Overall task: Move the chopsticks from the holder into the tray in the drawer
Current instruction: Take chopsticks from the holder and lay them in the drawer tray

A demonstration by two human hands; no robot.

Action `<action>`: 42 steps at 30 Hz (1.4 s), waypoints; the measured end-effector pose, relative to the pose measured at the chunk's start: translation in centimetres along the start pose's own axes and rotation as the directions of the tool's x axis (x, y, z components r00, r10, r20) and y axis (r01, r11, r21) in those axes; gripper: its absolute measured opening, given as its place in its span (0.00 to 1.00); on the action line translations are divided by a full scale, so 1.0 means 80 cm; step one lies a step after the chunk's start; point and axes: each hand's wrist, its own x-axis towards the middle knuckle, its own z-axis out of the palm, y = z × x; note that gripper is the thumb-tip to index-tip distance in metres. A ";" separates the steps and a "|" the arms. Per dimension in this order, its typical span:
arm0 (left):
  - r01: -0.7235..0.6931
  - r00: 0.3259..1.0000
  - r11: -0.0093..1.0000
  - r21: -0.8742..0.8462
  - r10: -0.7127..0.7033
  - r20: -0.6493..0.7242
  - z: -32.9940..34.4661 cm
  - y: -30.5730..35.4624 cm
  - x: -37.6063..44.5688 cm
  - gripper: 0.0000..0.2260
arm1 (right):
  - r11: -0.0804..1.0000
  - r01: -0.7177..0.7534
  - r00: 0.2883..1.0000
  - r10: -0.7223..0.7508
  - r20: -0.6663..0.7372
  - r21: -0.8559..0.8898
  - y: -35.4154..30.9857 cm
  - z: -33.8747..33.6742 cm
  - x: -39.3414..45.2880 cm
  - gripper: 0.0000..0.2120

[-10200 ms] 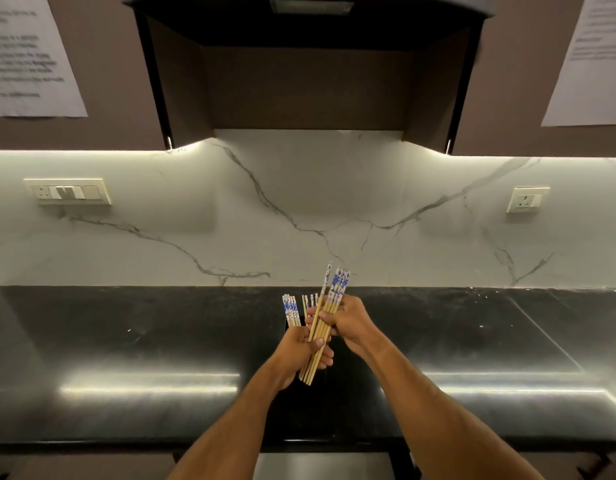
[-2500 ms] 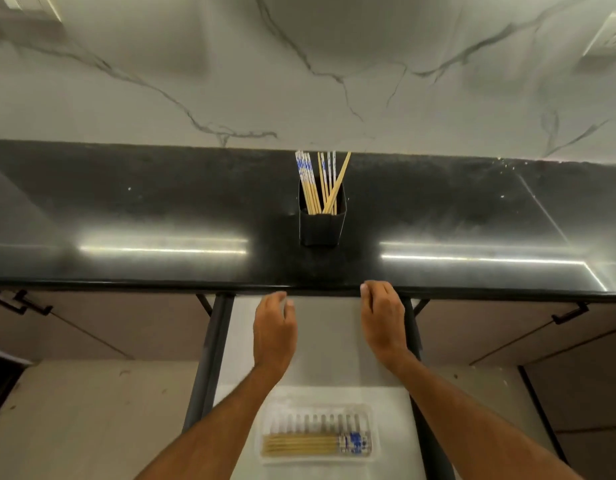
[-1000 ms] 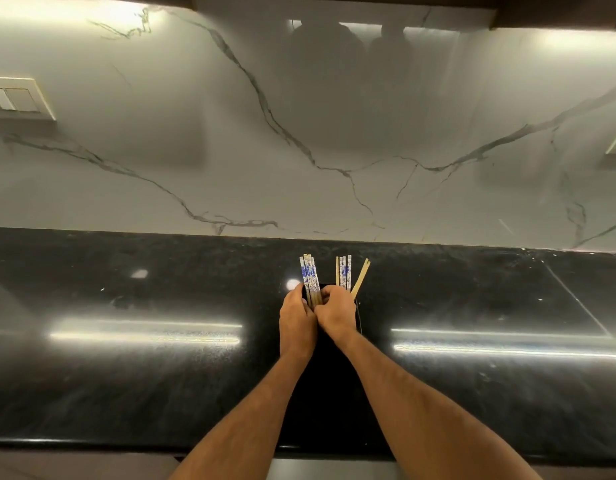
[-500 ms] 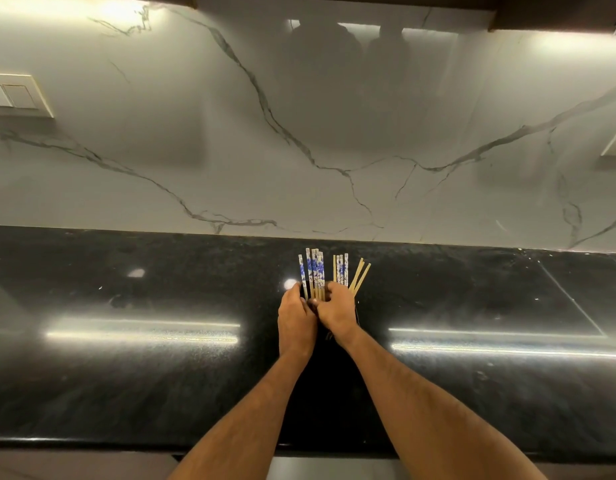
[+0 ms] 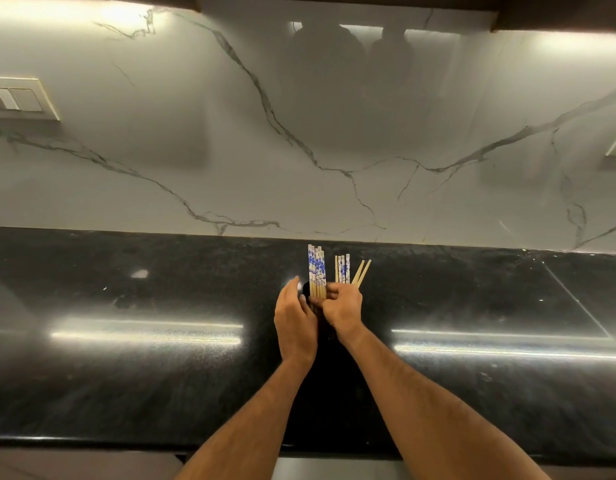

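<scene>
Head view: both hands meet over the black counter point(image 5: 133, 358), at the holder point(image 5: 320, 315), which is almost wholly hidden behind them and hard to make out against the dark stone. The right hand point(image 5: 344, 311) is curled around the lower part of a tight bundle of chopsticks point(image 5: 317, 271), fingers closed on it; the bundle stands upright with its blue-and-white tops up. The left hand point(image 5: 294, 323) sits just beside it, fingers loosely bent and thumb raised (whether it touches the bundle, I cannot tell). More sticks point(image 5: 343, 270) rise just right of the bundle, behind the right hand, two plain ones point(image 5: 361, 271) leaning right. Behind the counter stands a veined marble wall point(image 5: 299, 150).
</scene>
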 end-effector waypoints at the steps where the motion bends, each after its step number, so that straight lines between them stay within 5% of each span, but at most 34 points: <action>1: -0.007 1.000 1.000 -0.007 0.007 -0.008 -0.001 0.001 0.001 0.17 | 1.000 0.009 1.000 -0.009 -0.007 0.014 -0.002 -0.001 0.000 0.16; 7: 0.001 0.998 0.987 -0.162 0.009 0.064 -0.009 0.018 0.018 0.18 | 0.978 0.153 0.986 -0.142 -0.085 0.139 -0.035 -0.017 -0.009 0.18; 15: 0.180 0.908 0.853 -0.489 0.047 0.415 -0.030 0.058 0.042 0.10 | 0.884 0.289 0.957 -0.278 -0.085 0.367 -0.094 -0.067 -0.035 0.14; 25: 0.277 0.781 0.847 -0.454 0.077 0.620 -0.086 0.108 0.008 0.07 | 0.849 0.423 0.896 -0.445 -0.003 0.315 -0.113 -0.126 -0.097 0.16; 32: 0.366 0.755 0.834 -0.412 -0.008 0.655 -0.118 0.117 -0.052 0.07 | 0.778 0.510 0.813 -0.575 0.089 0.366 -0.126 -0.167 -0.139 0.46; 42: 0.365 0.622 0.843 -0.396 0.096 0.777 -0.163 0.128 -0.091 0.09 | 0.757 0.571 0.774 -0.626 0.100 0.319 -0.129 -0.201 -0.199 0.35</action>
